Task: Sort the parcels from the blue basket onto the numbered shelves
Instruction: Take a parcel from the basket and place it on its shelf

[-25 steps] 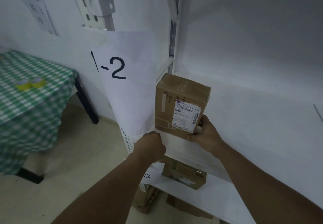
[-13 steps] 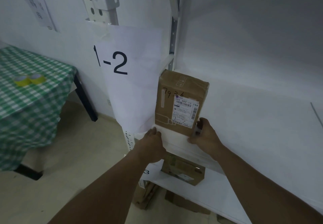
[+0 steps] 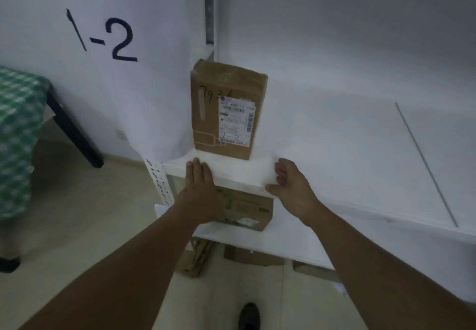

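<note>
A brown cardboard parcel [image 3: 226, 109] stands upright at the left end of the white shelf [image 3: 347, 149]. It bears a white label with "1-2" handwritten on it. A paper sign [image 3: 103, 46] reading "1-2" hangs just left of it. My left hand [image 3: 199, 188] is flat with straight fingers at the shelf's front edge, below the parcel. My right hand [image 3: 291, 183] is relaxed and open at the same edge, a little to the right. Neither hand touches the parcel. The blue basket is out of view.
Another brown parcel [image 3: 247, 208] lies on the lower shelf [image 3: 270, 239], partly behind my left hand. Cardboard pieces [image 3: 198, 260] sit under that shelf. A table with a green checked cloth [image 3: 18, 129] stands at the left. A shoe [image 3: 248, 316] shows on the floor.
My right hand has let go of the parcel's lower right corner and drawn back to the shelf edge. My left hand has opened flat. The view has moved closer.
</note>
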